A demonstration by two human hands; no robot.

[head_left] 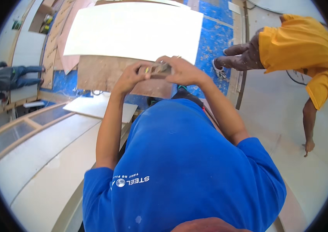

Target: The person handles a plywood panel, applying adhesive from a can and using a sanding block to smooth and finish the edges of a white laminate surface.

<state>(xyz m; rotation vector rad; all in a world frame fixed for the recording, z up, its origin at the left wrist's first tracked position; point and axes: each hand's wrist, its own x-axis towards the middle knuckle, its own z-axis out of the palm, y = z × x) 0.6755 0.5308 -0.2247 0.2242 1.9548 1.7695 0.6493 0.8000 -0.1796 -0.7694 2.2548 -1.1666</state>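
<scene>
Between my two hands is a small wooden hand plane [160,72], a brown block with a metal piece on top. My left hand [132,77] is closed round its left end, where a small yellow spot shows. At the other end my right hand [184,72] grips it, thumb on the near side and fingers over the far side. Beneath and beyond them lies a brown board [102,73], with a large white panel [133,31] on top. The plane's underside is hidden, so I cannot tell whether it touches the board.
Blue floor covering [215,36] strewn with shavings lies to the right. A person in a yellow shirt [297,42] bends over a pale surface there. Another person in dark clothes [11,79] is at the far left. White panels [55,149] and a wooden frame [32,123] are at the left.
</scene>
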